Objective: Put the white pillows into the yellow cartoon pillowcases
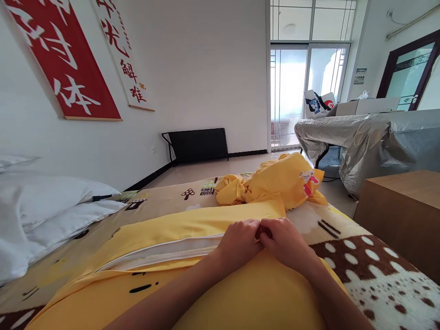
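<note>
A yellow pillowcase (192, 220) lies on the bed in front of me. Along its left part the zipper opening (161, 250) gapes, and white material shows inside. My left hand (242, 240) is closed at the right end of that opening, gripping the pillowcase edge. Right beside it, my right hand (283, 240) is closed on the same edge, knuckles up. The two hands touch, and the fingertips are mostly hidden, so I cannot tell if a zipper pull is between them. Past the hands lies a bunched yellow cloth (271, 181) with a cartoon print.
White pillows (65, 201) are stacked at the left of the patterned blanket (388, 275). A wooden box-like piece of furniture (402, 211) stands at the right edge. Behind it is a table under a silver cover (364, 142). A folded black frame (199, 144) leans against the wall.
</note>
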`<state>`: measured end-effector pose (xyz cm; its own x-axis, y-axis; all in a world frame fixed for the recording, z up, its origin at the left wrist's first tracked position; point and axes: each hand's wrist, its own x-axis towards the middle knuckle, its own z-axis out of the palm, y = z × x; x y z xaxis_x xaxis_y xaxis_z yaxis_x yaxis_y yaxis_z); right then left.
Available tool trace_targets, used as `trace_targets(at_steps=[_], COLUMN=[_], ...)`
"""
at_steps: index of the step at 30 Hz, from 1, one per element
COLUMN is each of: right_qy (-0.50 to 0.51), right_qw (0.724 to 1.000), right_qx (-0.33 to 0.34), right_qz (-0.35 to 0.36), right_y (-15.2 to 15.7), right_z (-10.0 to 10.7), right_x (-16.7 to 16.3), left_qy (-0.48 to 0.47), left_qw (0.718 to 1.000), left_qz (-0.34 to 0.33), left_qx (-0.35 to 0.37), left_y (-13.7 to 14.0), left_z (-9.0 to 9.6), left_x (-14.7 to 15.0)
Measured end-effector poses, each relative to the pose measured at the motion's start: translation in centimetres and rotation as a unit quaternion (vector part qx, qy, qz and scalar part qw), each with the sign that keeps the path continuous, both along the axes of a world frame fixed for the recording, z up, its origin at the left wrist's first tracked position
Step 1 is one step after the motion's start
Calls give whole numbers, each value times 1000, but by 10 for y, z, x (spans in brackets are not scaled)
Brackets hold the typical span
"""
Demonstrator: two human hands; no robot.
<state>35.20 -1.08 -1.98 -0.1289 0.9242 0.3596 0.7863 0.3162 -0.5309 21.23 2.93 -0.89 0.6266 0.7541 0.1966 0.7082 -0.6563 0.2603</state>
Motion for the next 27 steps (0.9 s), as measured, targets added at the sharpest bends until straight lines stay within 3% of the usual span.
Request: trace_targets(at_steps=[5, 18, 24, 27], right_qy=[-97, -122, -164, -177], right_qw=[995, 991, 986, 984], right_qx=[-20, -24, -25, -29], right_qz=[7, 43, -4, 10], right_y=[-7, -3, 4, 5], right_z=[3, 1, -3, -5], right_x=[1, 19, 20, 19], left_qy=[8, 39, 24, 22], left_qw=[1000, 998, 998, 999], left_qz=[0, -38, -41, -25], left_qx=[6, 40, 41, 40], left_y=[0, 2, 1, 0], left_z=[-9, -19, -18, -17], left_x=[3, 6, 3, 3])
